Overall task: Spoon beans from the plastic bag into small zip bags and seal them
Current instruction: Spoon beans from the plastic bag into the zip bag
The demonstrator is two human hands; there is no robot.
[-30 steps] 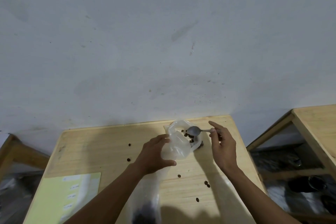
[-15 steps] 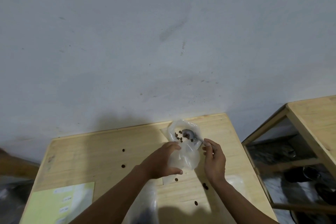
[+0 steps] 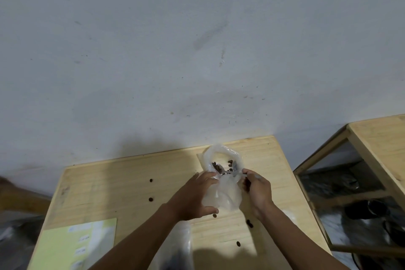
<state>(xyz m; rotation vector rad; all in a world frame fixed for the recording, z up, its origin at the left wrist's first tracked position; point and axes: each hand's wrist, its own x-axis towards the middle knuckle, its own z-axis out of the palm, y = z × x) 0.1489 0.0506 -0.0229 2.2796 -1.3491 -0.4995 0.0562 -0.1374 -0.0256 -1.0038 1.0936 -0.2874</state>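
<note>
A clear plastic bag (image 3: pixel 221 190) with dark beans (image 3: pixel 217 166) near its open mouth lies on the wooden table (image 3: pixel 122 182). My left hand (image 3: pixel 192 197) grips the bag's left side, thumb underneath. My right hand (image 3: pixel 257 190) holds a spoon (image 3: pixel 238 173) by its handle; the bowl is inside the bag's mouth among the beans and mostly hidden by plastic. A second clear bag (image 3: pixel 175 245) lies under my left forearm at the bottom edge.
Loose beans (image 3: pixel 150 199) are scattered over the table, some near my right wrist. A pale green sheet (image 3: pixel 72 245) with labels lies at the front left. A second wooden table (image 3: pixel 377 138) stands to the right, dark items below it. A grey wall rises behind.
My right hand has drawn back toward me and pushed the spoon from above the bag's mouth down into it. My left hand has slid up along the bag.
</note>
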